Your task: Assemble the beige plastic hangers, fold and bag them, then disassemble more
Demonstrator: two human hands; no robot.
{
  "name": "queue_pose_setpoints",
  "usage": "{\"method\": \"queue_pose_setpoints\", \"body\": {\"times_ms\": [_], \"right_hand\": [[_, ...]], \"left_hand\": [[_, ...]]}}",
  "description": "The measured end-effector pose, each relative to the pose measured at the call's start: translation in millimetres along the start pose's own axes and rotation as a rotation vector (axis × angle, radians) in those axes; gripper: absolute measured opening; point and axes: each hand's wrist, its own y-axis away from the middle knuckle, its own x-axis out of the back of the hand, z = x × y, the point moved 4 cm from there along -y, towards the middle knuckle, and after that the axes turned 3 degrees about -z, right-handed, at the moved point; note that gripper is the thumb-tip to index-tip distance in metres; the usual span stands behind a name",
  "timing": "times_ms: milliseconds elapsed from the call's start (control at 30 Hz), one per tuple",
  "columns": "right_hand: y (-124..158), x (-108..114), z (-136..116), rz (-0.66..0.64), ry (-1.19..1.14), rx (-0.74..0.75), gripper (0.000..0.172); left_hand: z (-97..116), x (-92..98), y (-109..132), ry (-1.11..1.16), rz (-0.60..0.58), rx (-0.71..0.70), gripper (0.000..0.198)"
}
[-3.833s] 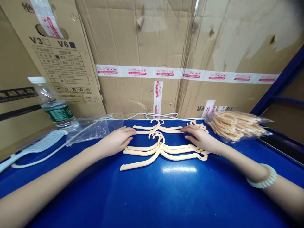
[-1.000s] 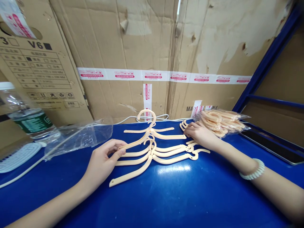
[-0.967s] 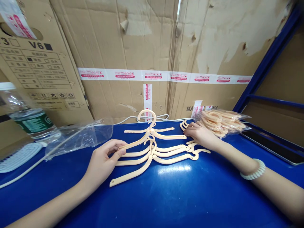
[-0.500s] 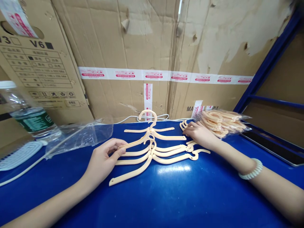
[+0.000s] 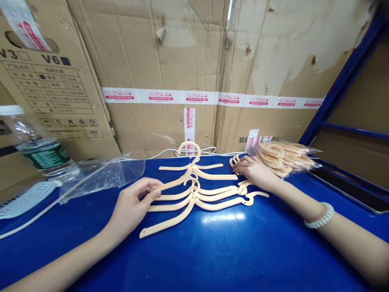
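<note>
Several cream plastic hangers (image 5: pixel 197 194) lie overlapped on the blue table (image 5: pixel 219 251). My left hand (image 5: pixel 130 205) pinches the left arm of one raised hanger (image 5: pixel 190 162), whose hook stands tilted up at the back. My right hand (image 5: pixel 255 172) rests with curled fingers on the right end of that same hanger, next to a few loose cream pieces (image 5: pixel 234 160). Whether the right fingers grip the tip or only press on it does not show.
A clear bag of cream hangers (image 5: pixel 282 156) lies at the back right. An empty clear bag (image 5: pixel 103 174), a water bottle (image 5: pixel 36 148), a white comb-like object (image 5: pixel 27 198) and a white cable (image 5: pixel 170 151) sit left and back. Cardboard boxes (image 5: pixel 194 73) wall the rear. A blue frame (image 5: pixel 343 81) stands at the right.
Since the oldest frame my left hand has lifted one hanger's arm so its hook tilts up. Over the last second both hands stay nearly still.
</note>
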Motion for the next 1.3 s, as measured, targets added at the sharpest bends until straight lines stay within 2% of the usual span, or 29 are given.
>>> {"method": "queue_pose_setpoints", "body": {"times_ms": [100,233,500,600,700,767,867,933,1033,1300], "right_hand": [[-3,4,-7,0.013,-0.007,0.020,0.020],[-5,14,-14,0.050,-0.055,0.036,0.022],[-3,30,-17,0.205,-0.283,-0.004,0.018],[1,38,-13,0.331,-0.514,-0.155,0.014],[7,46,-6,0.472,-0.942,-0.344,0.016],[9,50,-5,0.540,-1.150,-0.405,0.022],[10,55,-10,0.615,-1.316,-0.462,0.027],[8,54,-14,0.596,-1.383,-0.487,0.026],[6,46,-18,0.474,-1.459,-0.523,0.017],[7,36,-19,0.413,-1.498,-0.431,0.040]], "left_hand": [[0,-0.3,0,0.007,-0.003,0.006,0.020],[-2,-1.2,0,0.018,-0.011,0.014,0.019],[1,0.1,0,0.022,0.002,-0.006,0.016],[5,0.2,0,0.032,0.004,-0.015,0.016],[6,0.1,0,0.044,0.008,-0.024,0.016],[6,0.3,0,0.053,0.013,-0.028,0.016],[7,0.6,0,0.048,0.017,-0.030,0.016],[8,0.9,1,0.034,0.019,-0.027,0.017],[10,1.1,1,0.030,0.023,-0.022,0.017],[12,0.7,1,0.045,0.034,-0.028,0.016]]}}
